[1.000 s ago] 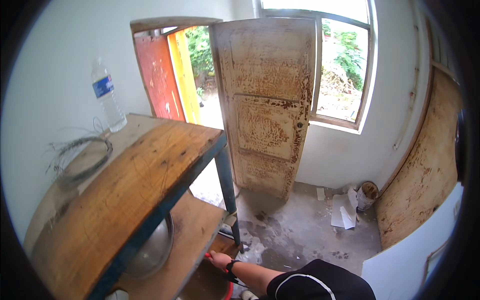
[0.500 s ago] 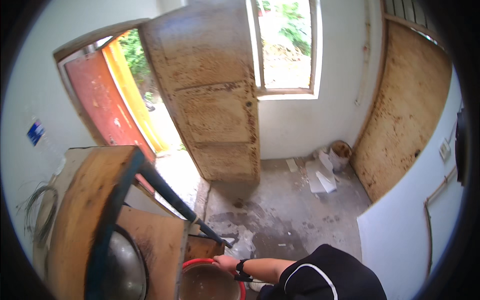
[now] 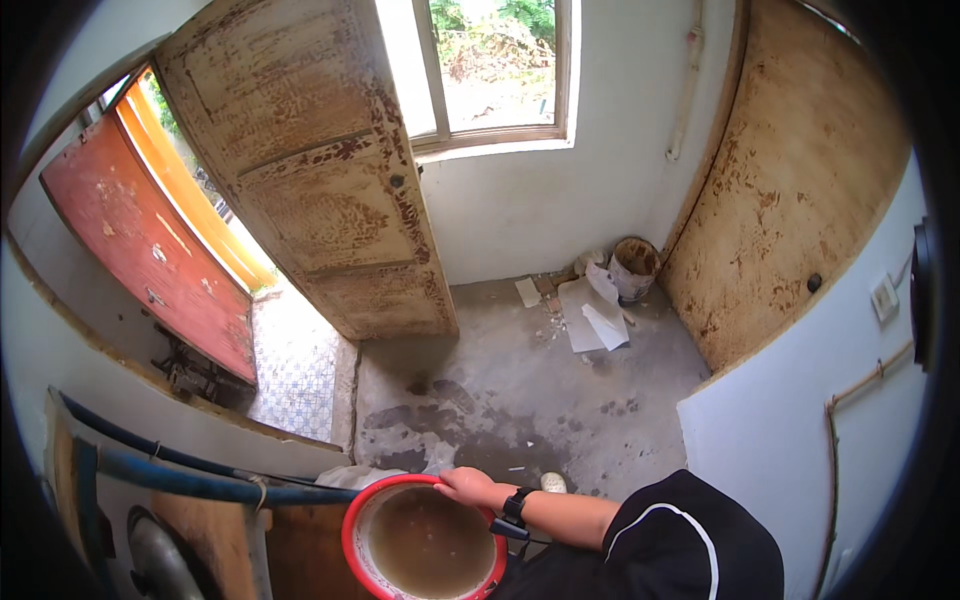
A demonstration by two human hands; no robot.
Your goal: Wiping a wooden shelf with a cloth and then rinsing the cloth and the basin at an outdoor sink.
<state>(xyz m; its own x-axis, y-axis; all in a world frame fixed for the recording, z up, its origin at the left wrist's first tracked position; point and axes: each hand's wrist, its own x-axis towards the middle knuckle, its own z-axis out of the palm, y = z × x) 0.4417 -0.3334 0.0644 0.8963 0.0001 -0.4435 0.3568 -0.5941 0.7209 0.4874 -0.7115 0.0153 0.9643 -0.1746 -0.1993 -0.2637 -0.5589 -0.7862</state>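
Just to the right of a blue-framed wooden shelf (image 3: 190,481), a person's right hand (image 3: 468,488) is gripping a red-rimmed basin (image 3: 351,530) holding cloudy brown water (image 3: 430,545). The fingers are curling over the rim on its far side, nearly closed, with only the basin's edge in their hold; how they are meeting underneath is hidden. The left hand is staying outside the view, so its grip cannot be told. The basin is sitting close by the shelf's right end, mouth up, whatever is bearing it from below being out of sight. Well to the right of the shelf, a black watch (image 3: 515,505) is circling the wrist and a black sleeve (image 3: 690,510) with a white stripe is covering the upper arm. A pale shoe tip (image 3: 553,482) is showing on that same side of the shelf. On the shelf, a round piece of metal kitchenware (image 3: 165,560) is resting. Beyond the shelf, a red door (image 3: 150,250) is leaning into view, and a worn wooden door (image 3: 320,200) is standing open. Farther beyond and to the right of the shelf, white paper (image 3: 590,315) is lying on the stained grey floor (image 3: 520,370), a grimy bucket (image 3: 632,287) is standing near it, and a window (image 3: 500,90) is letting in daylight
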